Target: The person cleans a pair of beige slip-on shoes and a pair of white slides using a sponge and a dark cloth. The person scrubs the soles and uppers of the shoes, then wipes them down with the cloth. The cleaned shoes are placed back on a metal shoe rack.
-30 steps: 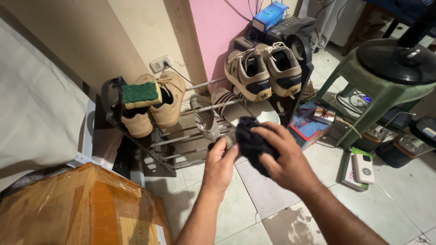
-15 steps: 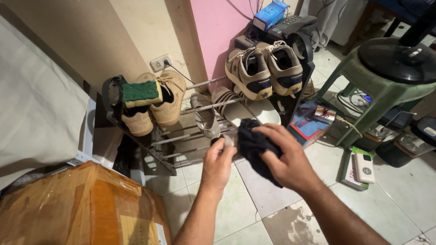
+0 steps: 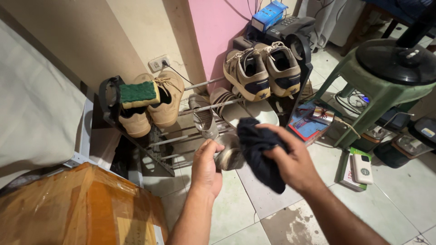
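Left hand [image 3: 206,169] grips a grey sandal [image 3: 214,138] by its heel — right hand [image 3: 295,161] pinches a dark cloth [image 3: 259,149] against it, beside the shoe rack [image 3: 159,143].

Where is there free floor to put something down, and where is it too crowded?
Bare tiles lie below the right hand, between the cardboard box and the small white device. The shoe rack and the floor under the green stool are crowded.
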